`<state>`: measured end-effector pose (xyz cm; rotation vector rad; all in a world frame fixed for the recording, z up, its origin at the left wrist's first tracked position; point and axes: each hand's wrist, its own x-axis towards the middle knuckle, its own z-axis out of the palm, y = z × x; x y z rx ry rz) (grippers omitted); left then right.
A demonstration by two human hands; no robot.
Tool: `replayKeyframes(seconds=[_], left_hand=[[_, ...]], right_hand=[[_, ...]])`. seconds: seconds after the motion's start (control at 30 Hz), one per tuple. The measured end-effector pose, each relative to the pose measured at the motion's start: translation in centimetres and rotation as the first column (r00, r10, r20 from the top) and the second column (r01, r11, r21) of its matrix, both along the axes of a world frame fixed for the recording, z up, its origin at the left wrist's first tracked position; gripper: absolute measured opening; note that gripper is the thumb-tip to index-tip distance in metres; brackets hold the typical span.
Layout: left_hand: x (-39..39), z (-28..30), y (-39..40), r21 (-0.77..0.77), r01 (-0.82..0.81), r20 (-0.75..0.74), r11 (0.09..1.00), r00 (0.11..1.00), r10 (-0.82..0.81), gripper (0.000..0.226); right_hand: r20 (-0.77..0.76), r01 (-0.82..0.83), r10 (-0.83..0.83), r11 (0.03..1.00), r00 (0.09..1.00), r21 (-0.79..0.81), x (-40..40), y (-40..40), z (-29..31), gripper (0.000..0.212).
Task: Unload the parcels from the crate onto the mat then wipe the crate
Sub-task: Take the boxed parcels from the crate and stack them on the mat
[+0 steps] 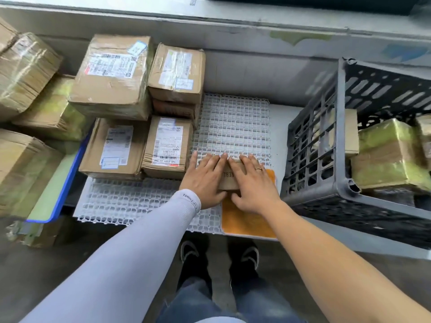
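A small brown parcel (229,180) lies on the white grid mat (233,122), at its near right part. My left hand (205,178) and my right hand (253,183) lie side by side over it, fingers across its top and thumbs against its near side, so most of it is hidden. The dark grey slotted crate (340,127) stands to the right of the mat, and taped parcels (387,155) sit inside it. Several labelled parcels (168,145) are stacked on the mat's left half.
An orange cloth (247,222) lies at the mat's near right corner, partly under my right hand. A blue-rimmed tray (58,183) and more taped parcels (25,71) crowd the left side. A grey wall ledge (256,22) runs behind. My shoes (191,252) stand below the mat's edge.
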<state>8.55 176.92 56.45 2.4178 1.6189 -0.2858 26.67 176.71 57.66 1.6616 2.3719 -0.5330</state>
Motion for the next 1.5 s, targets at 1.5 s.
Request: replayKeyframes(seconds=[1.5], left_hand=[[2.4, 0.2, -1.9, 0.142, -0.044, 0.012, 0.989, 0.999, 0.043, 0.086]], right_hand=[[0.001, 0.03, -0.03, 0.981, 1.0, 0.193, 1.0, -1.6, -1.0, 0.095]])
